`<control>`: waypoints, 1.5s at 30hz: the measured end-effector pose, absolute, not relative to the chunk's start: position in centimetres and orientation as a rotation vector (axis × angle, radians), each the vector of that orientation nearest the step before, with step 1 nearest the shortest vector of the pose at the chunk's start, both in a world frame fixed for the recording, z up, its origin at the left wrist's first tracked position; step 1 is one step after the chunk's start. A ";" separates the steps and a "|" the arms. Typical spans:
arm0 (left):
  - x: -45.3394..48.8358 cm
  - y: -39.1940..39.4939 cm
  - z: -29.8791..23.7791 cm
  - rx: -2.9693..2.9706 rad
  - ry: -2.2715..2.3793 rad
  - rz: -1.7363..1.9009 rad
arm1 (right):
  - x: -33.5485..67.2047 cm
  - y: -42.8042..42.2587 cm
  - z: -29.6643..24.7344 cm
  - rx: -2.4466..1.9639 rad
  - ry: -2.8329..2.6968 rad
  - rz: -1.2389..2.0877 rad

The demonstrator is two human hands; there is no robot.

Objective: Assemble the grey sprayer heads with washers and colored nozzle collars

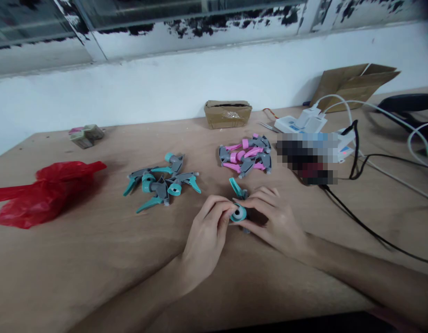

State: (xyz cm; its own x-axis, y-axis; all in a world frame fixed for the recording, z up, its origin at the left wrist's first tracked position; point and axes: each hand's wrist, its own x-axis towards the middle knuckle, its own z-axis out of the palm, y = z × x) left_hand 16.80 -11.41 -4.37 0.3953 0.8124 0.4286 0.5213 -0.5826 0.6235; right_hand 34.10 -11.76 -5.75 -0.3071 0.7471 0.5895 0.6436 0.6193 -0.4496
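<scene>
Between my two hands is a teal and grey trigger spray head (238,212), its round collar opening turned toward me and its teal trigger pointing up and away. My left hand (209,231) pinches the left side of the collar with thumb and fingers. Gripping the spray head from the right, my right hand (274,217) has its fingers bent around the collar and body. To the left lies a pile of several teal and grey spray heads (162,182). Behind my hands sits a group of several pink and grey spray heads (247,156).
A red plastic bag (54,192) lies at the left. Small block-like items (85,135) and an open cardboard box (228,114) stand near the wall. On the right are a power strip (297,124) with cables, a blurred-out object, and a larger carton (349,88).
</scene>
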 end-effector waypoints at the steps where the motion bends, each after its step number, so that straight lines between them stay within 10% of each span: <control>1: 16.8 -11.4 -4.4 2.260 1.148 1.019 | 34.1 -11.8 -5.7 -1.091 -2.044 0.167; 45: 15.9 -10.7 -3.0 2.159 1.122 0.717 | 34.2 -11.9 -5.7 -1.115 -2.085 0.169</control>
State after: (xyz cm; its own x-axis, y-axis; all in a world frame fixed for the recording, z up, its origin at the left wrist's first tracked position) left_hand 15.92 -10.69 -3.02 0.4978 0.8469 0.1868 0.5254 -0.4658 0.7120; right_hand 34.23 -11.86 -5.71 -0.3368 0.7602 0.5556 0.6608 0.6112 -0.4357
